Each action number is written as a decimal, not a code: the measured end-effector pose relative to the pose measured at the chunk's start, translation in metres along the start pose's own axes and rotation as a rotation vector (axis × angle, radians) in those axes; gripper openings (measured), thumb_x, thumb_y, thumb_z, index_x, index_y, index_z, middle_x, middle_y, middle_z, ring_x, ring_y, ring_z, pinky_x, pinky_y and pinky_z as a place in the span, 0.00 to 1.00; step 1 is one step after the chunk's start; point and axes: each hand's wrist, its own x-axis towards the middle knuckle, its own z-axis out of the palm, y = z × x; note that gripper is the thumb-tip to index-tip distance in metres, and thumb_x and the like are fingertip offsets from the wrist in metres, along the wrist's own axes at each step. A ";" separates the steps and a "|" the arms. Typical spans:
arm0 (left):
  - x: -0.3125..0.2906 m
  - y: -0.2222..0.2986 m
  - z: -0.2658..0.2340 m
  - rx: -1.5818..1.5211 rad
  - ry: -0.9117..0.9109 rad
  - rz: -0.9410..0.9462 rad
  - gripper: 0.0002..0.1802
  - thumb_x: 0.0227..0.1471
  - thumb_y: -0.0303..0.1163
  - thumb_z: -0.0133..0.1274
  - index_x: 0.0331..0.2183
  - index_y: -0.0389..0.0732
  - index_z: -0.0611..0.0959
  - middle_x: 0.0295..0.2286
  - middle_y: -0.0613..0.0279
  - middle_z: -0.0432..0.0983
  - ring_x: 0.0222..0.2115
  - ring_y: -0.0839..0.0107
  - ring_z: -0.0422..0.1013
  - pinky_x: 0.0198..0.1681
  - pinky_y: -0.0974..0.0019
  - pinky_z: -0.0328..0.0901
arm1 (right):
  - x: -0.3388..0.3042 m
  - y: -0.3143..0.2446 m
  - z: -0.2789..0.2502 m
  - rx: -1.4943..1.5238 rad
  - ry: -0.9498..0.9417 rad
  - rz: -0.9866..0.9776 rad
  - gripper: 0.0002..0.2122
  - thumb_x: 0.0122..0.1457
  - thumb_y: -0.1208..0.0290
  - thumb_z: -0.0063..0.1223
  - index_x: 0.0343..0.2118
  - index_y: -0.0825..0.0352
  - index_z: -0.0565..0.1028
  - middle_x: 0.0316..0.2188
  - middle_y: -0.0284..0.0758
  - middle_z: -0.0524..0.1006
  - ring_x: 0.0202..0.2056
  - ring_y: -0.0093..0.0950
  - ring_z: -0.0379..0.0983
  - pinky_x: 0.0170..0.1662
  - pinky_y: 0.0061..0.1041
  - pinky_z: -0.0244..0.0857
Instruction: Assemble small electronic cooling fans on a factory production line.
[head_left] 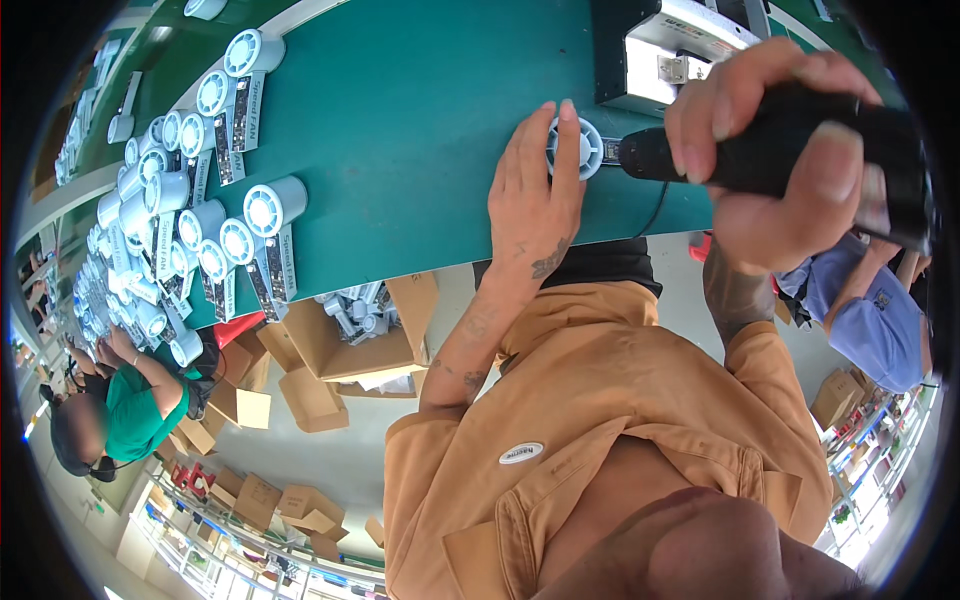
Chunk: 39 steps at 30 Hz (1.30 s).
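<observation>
A small round white fan unit (588, 150) with a spoked face lies on the green bench. My left hand (538, 185) holds it down, its fingers stretched across the top and side. To the right of its round head, a narrow dark circuit board (612, 150) shows in the handle. My right hand (775, 150) is wrapped around a black electric screwdriver (745, 160), held nearly level, its front end over the board. The screwdriver's tip and the handle's far end are hidden.
Many similar white fan units (265, 210) crowd the bench's left side. A white and black box-shaped device (665, 60) stands at the back right. An open carton (340, 330) of white parts sits below the bench. Co-workers in green (145, 405) and blue (875, 310) are at either side.
</observation>
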 end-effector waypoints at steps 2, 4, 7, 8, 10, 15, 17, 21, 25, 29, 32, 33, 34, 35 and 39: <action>-0.001 0.000 0.000 0.010 0.017 -0.002 0.40 0.48 0.21 0.60 0.63 0.34 0.68 0.54 0.45 0.68 0.50 0.47 0.72 0.50 0.53 0.72 | -0.004 0.000 0.005 -0.049 -0.042 -0.016 0.19 0.68 0.54 0.50 0.56 0.57 0.68 0.31 0.41 0.70 0.20 0.30 0.68 0.24 0.34 0.66; -0.001 0.000 0.001 0.021 0.032 0.000 0.39 0.48 0.21 0.60 0.62 0.32 0.68 0.54 0.46 0.68 0.50 0.48 0.72 0.50 0.53 0.72 | -0.009 -0.004 0.002 -0.039 -0.048 0.005 0.19 0.67 0.55 0.53 0.55 0.57 0.67 0.31 0.42 0.70 0.20 0.30 0.67 0.24 0.34 0.67; 0.000 0.002 0.003 0.049 0.018 -0.004 0.39 0.48 0.21 0.60 0.62 0.32 0.68 0.53 0.48 0.68 0.50 0.48 0.72 0.50 0.54 0.72 | -0.014 -0.011 0.003 -0.164 -0.066 0.032 0.19 0.67 0.55 0.52 0.55 0.58 0.64 0.31 0.43 0.71 0.19 0.30 0.67 0.24 0.33 0.67; 0.001 0.003 0.003 0.045 0.020 0.005 0.39 0.48 0.22 0.60 0.62 0.33 0.68 0.53 0.48 0.68 0.50 0.48 0.72 0.51 0.54 0.72 | -0.014 -0.012 0.004 -0.159 -0.066 0.028 0.19 0.67 0.55 0.52 0.55 0.58 0.64 0.31 0.43 0.71 0.19 0.30 0.67 0.24 0.33 0.67; 0.002 0.003 0.003 0.038 0.022 0.028 0.39 0.48 0.22 0.60 0.62 0.33 0.68 0.53 0.48 0.68 0.50 0.48 0.72 0.51 0.54 0.72 | -0.015 -0.012 0.008 -0.264 -0.084 -0.029 0.20 0.67 0.56 0.52 0.55 0.59 0.64 0.29 0.43 0.71 0.19 0.30 0.66 0.23 0.34 0.66; -0.004 -0.006 -0.006 0.113 -0.005 0.004 0.45 0.48 0.25 0.67 0.64 0.36 0.66 0.56 0.46 0.67 0.49 0.49 0.73 0.46 0.56 0.73 | -0.017 0.005 -0.001 -0.173 -0.109 -0.148 0.23 0.67 0.52 0.50 0.56 0.62 0.65 0.31 0.44 0.71 0.19 0.29 0.66 0.21 0.32 0.65; 0.001 0.000 -0.001 0.053 -0.002 0.023 0.44 0.48 0.25 0.68 0.64 0.36 0.66 0.56 0.47 0.67 0.49 0.49 0.73 0.45 0.56 0.73 | -0.019 -0.011 -0.029 0.097 -0.056 -0.161 0.24 0.67 0.46 0.44 0.54 0.62 0.68 0.33 0.42 0.71 0.18 0.27 0.66 0.20 0.29 0.64; 0.000 -0.001 -0.010 -0.048 -0.064 -0.046 0.43 0.49 0.27 0.69 0.64 0.37 0.68 0.56 0.47 0.66 0.48 0.49 0.73 0.45 0.58 0.74 | -0.022 -0.033 -0.098 0.444 0.151 0.018 0.23 0.70 0.52 0.41 0.52 0.69 0.70 0.33 0.39 0.68 0.19 0.21 0.60 0.22 0.23 0.58; 0.000 -0.010 -0.031 -0.140 0.000 -0.245 0.45 0.50 0.32 0.70 0.65 0.36 0.66 0.58 0.43 0.62 0.54 0.48 0.69 0.54 0.56 0.69 | -0.010 -0.007 -0.179 0.671 0.150 0.325 0.18 0.72 0.61 0.43 0.49 0.76 0.67 0.32 0.36 0.65 0.19 0.19 0.58 0.22 0.19 0.57; 0.036 -0.054 -0.053 -0.070 0.221 -0.205 0.45 0.51 0.31 0.69 0.65 0.34 0.67 0.57 0.42 0.62 0.55 0.48 0.66 0.55 0.55 0.66 | 0.001 0.045 -0.236 0.999 0.148 0.549 0.18 0.71 0.63 0.49 0.49 0.77 0.68 0.31 0.34 0.68 0.18 0.18 0.62 0.17 0.17 0.61; 0.091 -0.102 -0.054 -0.091 0.292 -0.172 0.43 0.52 0.28 0.67 0.64 0.30 0.65 0.54 0.40 0.63 0.51 0.48 0.67 0.57 0.57 0.63 | 0.001 0.077 -0.238 0.842 0.614 0.533 0.14 0.67 0.61 0.55 0.38 0.70 0.70 0.23 0.35 0.75 0.13 0.19 0.67 0.14 0.18 0.61; 0.113 -0.125 -0.043 -0.043 0.270 -0.140 0.43 0.52 0.29 0.67 0.64 0.30 0.65 0.54 0.39 0.62 0.51 0.47 0.67 0.57 0.57 0.63 | -0.023 0.106 -0.301 0.686 0.499 0.559 0.14 0.68 0.62 0.55 0.42 0.71 0.76 0.28 0.33 0.76 0.18 0.17 0.69 0.15 0.14 0.62; 0.124 -0.159 -0.049 0.068 0.276 -0.135 0.43 0.52 0.31 0.68 0.64 0.29 0.65 0.54 0.37 0.62 0.50 0.45 0.67 0.56 0.56 0.63 | -0.015 0.117 -0.261 0.537 0.574 0.611 0.12 0.65 0.60 0.58 0.35 0.65 0.80 0.26 0.32 0.80 0.20 0.18 0.73 0.13 0.12 0.63; 0.142 -0.179 -0.049 0.085 0.300 -0.135 0.43 0.52 0.31 0.68 0.64 0.29 0.65 0.54 0.37 0.62 0.50 0.45 0.67 0.56 0.56 0.63 | -0.010 0.112 -0.243 0.602 0.536 0.631 0.14 0.68 0.59 0.54 0.41 0.69 0.75 0.28 0.33 0.75 0.20 0.18 0.67 0.18 0.15 0.61; 0.209 -0.250 -0.052 0.178 0.148 -0.123 0.44 0.51 0.34 0.66 0.64 0.32 0.65 0.57 0.31 0.56 0.53 0.39 0.64 0.59 0.51 0.62 | -0.014 0.101 -0.218 0.731 0.425 0.646 0.19 0.69 0.56 0.52 0.47 0.71 0.71 0.29 0.34 0.71 0.16 0.18 0.60 0.20 0.18 0.60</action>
